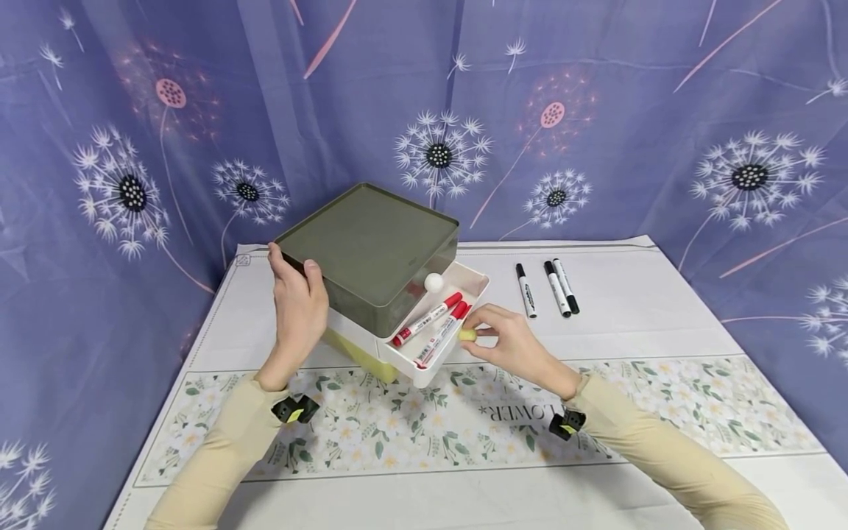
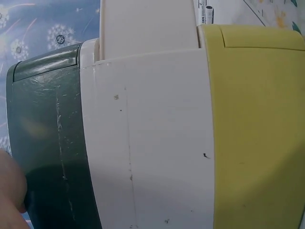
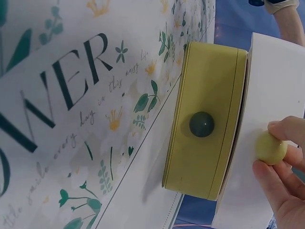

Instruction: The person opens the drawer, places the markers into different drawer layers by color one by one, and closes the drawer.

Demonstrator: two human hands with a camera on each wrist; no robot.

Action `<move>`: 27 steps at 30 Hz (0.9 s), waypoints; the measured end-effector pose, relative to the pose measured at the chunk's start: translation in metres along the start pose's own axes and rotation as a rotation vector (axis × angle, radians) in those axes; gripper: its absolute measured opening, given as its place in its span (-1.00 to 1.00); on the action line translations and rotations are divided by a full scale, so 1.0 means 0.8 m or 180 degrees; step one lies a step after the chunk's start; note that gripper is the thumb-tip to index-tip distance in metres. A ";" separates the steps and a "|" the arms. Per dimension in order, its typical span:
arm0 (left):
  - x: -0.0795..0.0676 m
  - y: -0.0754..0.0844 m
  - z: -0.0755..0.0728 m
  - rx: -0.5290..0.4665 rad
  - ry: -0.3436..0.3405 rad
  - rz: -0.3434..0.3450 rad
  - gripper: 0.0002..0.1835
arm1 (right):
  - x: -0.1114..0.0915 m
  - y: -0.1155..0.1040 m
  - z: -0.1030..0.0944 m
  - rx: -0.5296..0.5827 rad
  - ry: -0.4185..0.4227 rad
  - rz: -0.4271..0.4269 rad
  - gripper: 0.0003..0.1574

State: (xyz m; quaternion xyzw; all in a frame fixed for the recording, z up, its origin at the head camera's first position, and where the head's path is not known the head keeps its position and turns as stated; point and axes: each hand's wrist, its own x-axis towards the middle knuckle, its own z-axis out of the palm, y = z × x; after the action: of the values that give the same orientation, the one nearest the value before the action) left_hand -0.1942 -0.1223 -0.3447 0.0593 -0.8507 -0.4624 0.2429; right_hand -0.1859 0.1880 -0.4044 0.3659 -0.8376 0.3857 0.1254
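A three-tier drawer box stands on the table: a dark green top tier [image 1: 371,243], a white middle tier [image 2: 147,133] and a yellow bottom tier [image 3: 205,86]. My left hand [image 1: 298,305] rests against the green tier's left corner, thumb on the top edge, fingers extended. With thumb and fingertips my right hand [image 1: 513,342] pinches the yellow knob [image 3: 271,148] of the white drawer [image 1: 473,278], which is pulled out. Inside that drawer lie two red markers, one red marker [image 1: 427,320] beside another red marker [image 1: 442,335]. A white knob [image 1: 433,283] is on the green tier.
Three black-and-white markers lie on the table right of the box: one marker [image 1: 526,291] apart, a second marker [image 1: 557,288] beside a third marker [image 1: 566,285]. A flower-print strip [image 1: 662,397] crosses the table. A purple dandelion curtain [image 1: 596,110] hangs behind.
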 end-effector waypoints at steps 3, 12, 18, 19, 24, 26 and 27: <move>0.000 -0.001 0.001 -0.0016 -0.0001 0.0029 -0.26 | 0.002 0.001 0.000 -0.0002 0.0021 0.0005 -0.78; 0.000 -0.001 0.002 -0.0009 0.0005 0.0015 -0.28 | 0.004 0.000 0.002 0.0046 0.0047 -0.0024 -0.79; 0.001 0.000 0.003 0.0012 0.0070 0.0038 -0.28 | 0.006 0.002 0.004 0.0060 0.0050 -0.0008 -0.80; 0.001 0.000 0.003 0.0015 0.0082 0.0051 -0.28 | 0.007 0.002 0.005 0.0062 0.0059 -0.0008 -0.80; 0.001 -0.002 0.004 0.0025 0.0102 0.0081 -0.29 | 0.009 0.001 0.008 0.0114 0.0092 0.0040 -0.78; 0.000 -0.002 0.005 0.0023 0.0097 0.0082 -0.29 | 0.009 0.001 0.009 0.0152 0.0097 0.0072 -0.77; 0.000 -0.002 0.005 0.0025 0.0090 0.0082 -0.29 | 0.009 0.002 0.010 0.0162 0.0101 0.0080 -0.76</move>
State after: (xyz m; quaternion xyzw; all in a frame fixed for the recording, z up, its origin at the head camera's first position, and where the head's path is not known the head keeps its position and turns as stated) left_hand -0.1961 -0.1203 -0.3482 0.0558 -0.8497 -0.4550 0.2605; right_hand -0.1913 0.1789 -0.4068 0.3522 -0.8300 0.4142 0.1245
